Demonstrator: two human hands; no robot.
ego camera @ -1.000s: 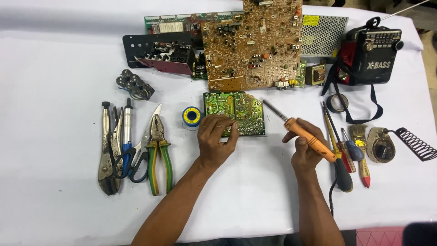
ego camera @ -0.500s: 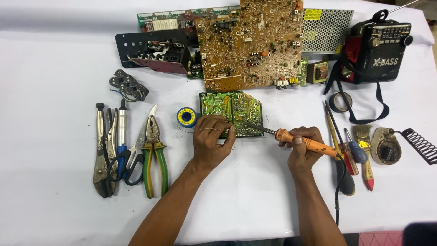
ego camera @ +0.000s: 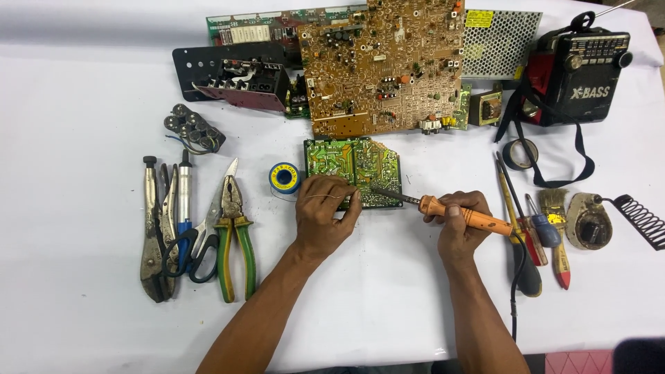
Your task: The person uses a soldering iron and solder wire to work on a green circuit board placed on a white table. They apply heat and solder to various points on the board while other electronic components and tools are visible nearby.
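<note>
A small green circuit board [ego camera: 353,163] lies on the white table [ego camera: 83,291] in the middle. My left hand [ego camera: 324,216] rests on its near left corner and pinches a thin solder wire [ego camera: 320,197] that runs from the blue solder spool [ego camera: 285,177]. My right hand [ego camera: 458,228] grips an orange-handled soldering iron [ego camera: 460,213]. Its metal tip [ego camera: 377,189] touches the board's near edge, close to my left fingertips.
A large brown circuit board [ego camera: 384,66] and other electronic parts lie at the back. Pliers, scissors and locking pliers [ego camera: 194,221] sit at the left. A black radio [ego camera: 578,76], tape roll [ego camera: 519,154], screwdrivers, a brush [ego camera: 554,221] and an iron stand [ego camera: 641,218] are at the right.
The soldering iron has swung down from a raised, tilted position to lie nearly flat, its tip now on the board. My left hand stays on the board's corner.
</note>
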